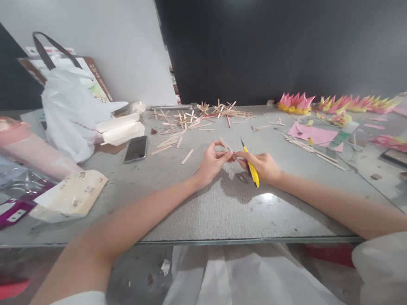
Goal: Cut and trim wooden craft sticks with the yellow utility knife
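In the head view, my left hand [214, 161] is closed on a thin wooden craft stick [226, 145] that slants up and away from the fingers. My right hand [263, 168] grips a yellow utility knife [252, 166], its dark blade pointing up and away from me. The fingertips of both hands meet around the near end of the stick, so that end is partly hidden. Just beyond my left hand, a loose craft stick [187, 156] lies on the grey table [192, 216].
A pile of craft sticks [192, 119] lies at the back. On the left are a phone [136, 148], a white bag [69, 101] and packaging [73, 194]. Folded paper lotus flowers [296, 103], pink paper [314, 134] and more sticks [311, 150] are on the right.
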`<state>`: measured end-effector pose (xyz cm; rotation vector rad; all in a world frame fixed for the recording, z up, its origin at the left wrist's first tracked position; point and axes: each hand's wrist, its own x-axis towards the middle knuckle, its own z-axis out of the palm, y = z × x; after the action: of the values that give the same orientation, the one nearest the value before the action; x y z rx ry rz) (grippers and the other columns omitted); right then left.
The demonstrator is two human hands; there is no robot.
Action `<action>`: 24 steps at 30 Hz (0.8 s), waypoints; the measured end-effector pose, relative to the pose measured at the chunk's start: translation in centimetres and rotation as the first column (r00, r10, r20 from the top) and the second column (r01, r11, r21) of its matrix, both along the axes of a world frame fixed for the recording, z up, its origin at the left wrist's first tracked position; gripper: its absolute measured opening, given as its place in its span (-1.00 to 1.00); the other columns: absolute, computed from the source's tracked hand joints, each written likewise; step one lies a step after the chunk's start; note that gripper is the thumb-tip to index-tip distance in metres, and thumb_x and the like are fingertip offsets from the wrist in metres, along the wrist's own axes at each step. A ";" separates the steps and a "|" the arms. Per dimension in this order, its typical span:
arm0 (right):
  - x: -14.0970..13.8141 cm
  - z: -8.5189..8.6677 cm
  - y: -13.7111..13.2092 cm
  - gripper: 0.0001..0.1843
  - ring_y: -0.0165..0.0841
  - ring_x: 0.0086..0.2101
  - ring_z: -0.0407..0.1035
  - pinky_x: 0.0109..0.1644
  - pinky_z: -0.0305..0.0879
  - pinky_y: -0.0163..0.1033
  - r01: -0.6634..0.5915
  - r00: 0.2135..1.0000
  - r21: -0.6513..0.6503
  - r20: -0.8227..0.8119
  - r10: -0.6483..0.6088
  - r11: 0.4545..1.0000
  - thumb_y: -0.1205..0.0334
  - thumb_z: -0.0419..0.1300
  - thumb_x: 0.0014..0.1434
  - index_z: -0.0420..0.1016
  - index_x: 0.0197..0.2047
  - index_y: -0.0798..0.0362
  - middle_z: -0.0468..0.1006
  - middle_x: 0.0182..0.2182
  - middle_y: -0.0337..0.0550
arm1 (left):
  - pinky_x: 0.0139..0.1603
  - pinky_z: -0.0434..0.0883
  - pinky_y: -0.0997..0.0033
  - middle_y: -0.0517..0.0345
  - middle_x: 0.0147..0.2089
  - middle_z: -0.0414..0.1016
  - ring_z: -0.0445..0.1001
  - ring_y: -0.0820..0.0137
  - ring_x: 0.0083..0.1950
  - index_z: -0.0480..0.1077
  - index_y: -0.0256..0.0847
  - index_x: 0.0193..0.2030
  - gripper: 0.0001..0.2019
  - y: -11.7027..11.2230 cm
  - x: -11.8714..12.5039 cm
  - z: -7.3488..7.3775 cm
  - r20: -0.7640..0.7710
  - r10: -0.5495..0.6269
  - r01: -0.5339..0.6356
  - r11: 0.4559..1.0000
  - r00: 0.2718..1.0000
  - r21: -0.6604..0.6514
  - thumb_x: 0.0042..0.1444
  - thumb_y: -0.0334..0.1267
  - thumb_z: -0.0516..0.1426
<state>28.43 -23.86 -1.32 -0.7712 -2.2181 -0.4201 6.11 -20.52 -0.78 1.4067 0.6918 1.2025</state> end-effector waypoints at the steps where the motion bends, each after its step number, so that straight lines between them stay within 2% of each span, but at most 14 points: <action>1: 0.0 0.0 0.0 -0.67 -0.42 -0.55 0.50 -0.48 0.22 -0.32 0.008 1.000 -0.029 -0.011 -0.008 1.000 0.16 0.06 0.61 0.45 0.32 -0.01 0.70 -0.41 -0.26 | -0.05 0.58 0.24 0.09 -0.30 0.74 0.73 0.26 -0.28 0.27 -0.14 0.01 -0.42 -0.1 0.0 0.1 0.005 -0.029 0.029 1.000 1.000 0.004 0.10 0.05 0.48; 6: -0.3 -0.2 0.1 -0.69 -0.39 -0.49 0.54 -0.44 0.25 -0.31 0.052 0.998 -0.168 -0.038 -0.059 0.984 -0.03 0.12 0.57 0.53 0.16 -0.03 0.74 -0.33 -0.16 | 0.01 0.59 0.21 0.07 -0.25 0.76 0.77 0.22 -0.26 0.19 -0.12 0.09 -0.41 -0.8 -0.2 0.6 0.026 -0.140 0.140 0.990 0.990 0.009 0.19 0.01 0.44; 11: -0.4 -0.8 0.6 -0.71 -0.42 -0.58 0.44 -0.45 0.27 -0.32 0.028 0.980 -0.286 -0.183 -0.083 0.958 -0.06 0.15 0.55 0.52 0.11 -0.07 0.67 -0.44 -0.25 | 0.00 0.57 0.27 0.07 -0.23 0.77 0.75 0.28 -0.22 0.21 -0.10 0.09 -0.49 -0.6 -0.1 0.4 0.050 -0.122 0.120 0.992 0.991 0.034 0.22 -0.09 0.42; 18: -0.5 -0.5 0.6 -0.76 -0.42 -0.62 0.42 -0.44 0.34 -0.34 -0.118 0.942 -0.516 -0.330 -0.069 0.849 -0.05 0.13 0.53 0.44 0.02 -0.08 0.56 -0.58 -0.38 | -0.05 0.57 0.21 0.04 -0.23 0.76 0.74 0.24 -0.23 0.27 -0.12 -0.05 -0.74 -0.5 -0.1 0.3 0.075 -0.123 0.124 0.992 0.990 -0.014 0.33 -0.09 0.24; 21: -0.7 0.0 0.4 -0.76 -0.41 -0.62 0.42 -0.45 0.36 -0.33 -0.171 0.913 -0.578 -0.398 -0.093 0.798 -0.07 0.12 0.53 0.39 -0.03 -0.09 0.53 -0.59 -0.40 | -0.08 0.57 0.24 0.05 -0.25 0.76 0.71 0.28 -0.29 0.32 -0.13 -0.06 -0.76 -0.8 -0.1 0.4 -0.001 -0.104 0.104 0.994 0.995 0.034 0.35 -0.05 0.21; 24: -0.7 0.6 0.1 -0.74 -0.39 -0.63 0.42 -0.45 0.37 -0.31 -0.248 0.875 -0.600 -0.476 -0.090 0.761 -0.08 0.12 0.52 0.34 -0.09 -0.09 0.50 -0.61 -0.40 | -0.15 0.55 0.29 0.00 -0.25 0.75 0.66 0.32 -0.34 0.39 -0.16 -0.09 -0.68 -0.9 0.0 0.3 -0.075 -0.085 0.092 0.991 0.994 0.097 0.40 0.08 0.14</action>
<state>27.74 -23.75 -0.77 -0.9914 -1.8800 0.5893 6.13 -21.40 -0.48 1.5540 0.6178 1.1358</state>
